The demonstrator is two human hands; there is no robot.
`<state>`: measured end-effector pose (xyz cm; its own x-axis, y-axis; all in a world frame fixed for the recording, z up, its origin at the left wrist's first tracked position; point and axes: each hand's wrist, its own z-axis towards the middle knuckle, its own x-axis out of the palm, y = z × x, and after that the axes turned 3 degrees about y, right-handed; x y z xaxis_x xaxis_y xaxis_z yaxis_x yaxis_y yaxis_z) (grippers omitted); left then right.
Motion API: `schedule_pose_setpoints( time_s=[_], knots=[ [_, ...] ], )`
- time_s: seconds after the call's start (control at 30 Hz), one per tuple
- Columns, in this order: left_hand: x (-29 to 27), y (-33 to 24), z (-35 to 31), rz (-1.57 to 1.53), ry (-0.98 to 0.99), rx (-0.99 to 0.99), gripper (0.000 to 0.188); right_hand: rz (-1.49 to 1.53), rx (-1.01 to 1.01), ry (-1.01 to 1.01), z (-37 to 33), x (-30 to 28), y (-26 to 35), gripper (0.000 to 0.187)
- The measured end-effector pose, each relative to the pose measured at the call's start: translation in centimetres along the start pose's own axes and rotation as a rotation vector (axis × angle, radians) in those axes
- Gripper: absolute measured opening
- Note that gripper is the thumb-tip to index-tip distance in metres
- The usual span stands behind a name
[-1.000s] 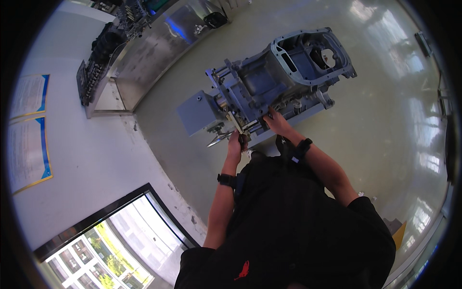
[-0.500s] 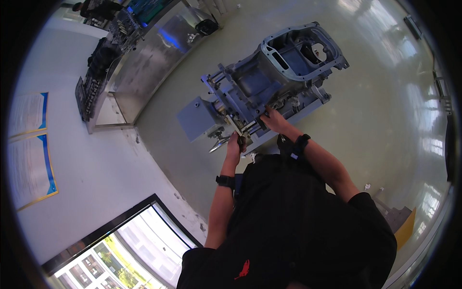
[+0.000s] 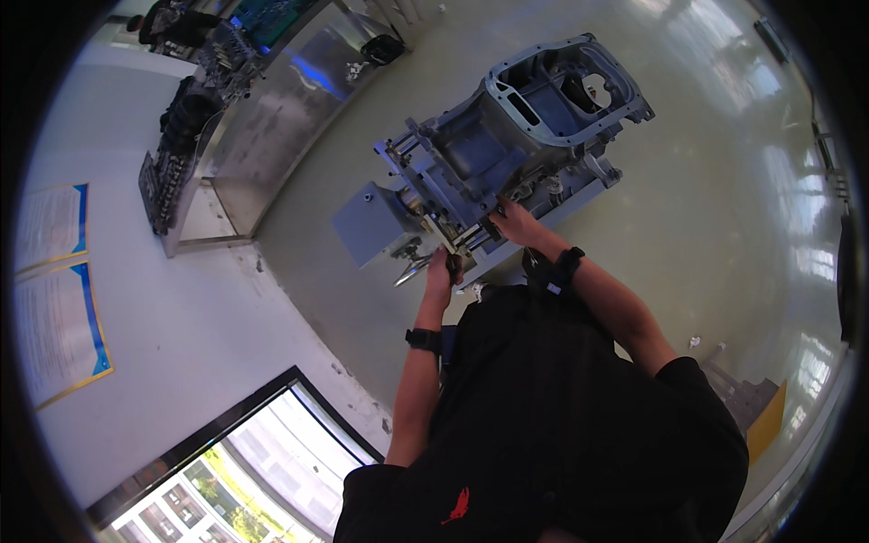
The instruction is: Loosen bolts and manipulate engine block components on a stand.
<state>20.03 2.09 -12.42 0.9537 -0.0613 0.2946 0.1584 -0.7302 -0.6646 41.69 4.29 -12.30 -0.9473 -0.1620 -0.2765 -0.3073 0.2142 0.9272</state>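
Note:
A grey metal engine casing (image 3: 475, 145), with a large open cavity at its far right end, lies on a metal stand (image 3: 570, 208) in front of me. My left hand (image 3: 441, 271) is closed at the stand's near left end, around a small dark part that the fingers mostly cover. Farther right, my right hand (image 3: 514, 223) is closed on the near side of the casing. A dark piece shows at its fingertips, too small to name. Left of the casing is a grey box (image 3: 373, 223), with a shiny metal rod (image 3: 412, 272) close to my left hand.
At the upper left a metal bench (image 3: 272, 131) carries dark engine parts (image 3: 186, 118). Another person (image 3: 172, 25) is beyond it. A white wall (image 3: 181, 317) with framed sheets and a window (image 3: 253, 462) runs along the left. A yellow panel (image 3: 768, 425) stands at the lower right.
The view has shifted slightly, and the engine casing appears a little higher. Both hands keep the same places and grips.

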Motion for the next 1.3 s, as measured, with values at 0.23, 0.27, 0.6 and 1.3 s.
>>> schedule_pose_setpoints(
  time_s=[0.23, 0.27, 0.6, 1.3],
  knots=[
    [0.0, -0.3, -0.4, 0.037, -0.01, 0.018, 0.039, 0.38, 0.088, -0.034, 0.2, -1.0, -2.5, 0.021],
    [-0.9, -0.2, -0.6, 0.067, -0.008, -0.009, 0.034, 0.67, 0.271, 0.038, 0.1, -1.3, -1.9, 0.022],
    [0.6, -4.2, -6.2, 0.546, 0.011, 0.296, 0.019, 1.211, 0.569, 0.187, -3.8, -5.8, 6.3, 0.03],
    [0.5, -8.0, -9.5, 1.173, -0.309, 1.064, 0.025, 1.212, 0.314, 0.62, -3.3, 5.5, 12.2, 0.036]
  ],
)
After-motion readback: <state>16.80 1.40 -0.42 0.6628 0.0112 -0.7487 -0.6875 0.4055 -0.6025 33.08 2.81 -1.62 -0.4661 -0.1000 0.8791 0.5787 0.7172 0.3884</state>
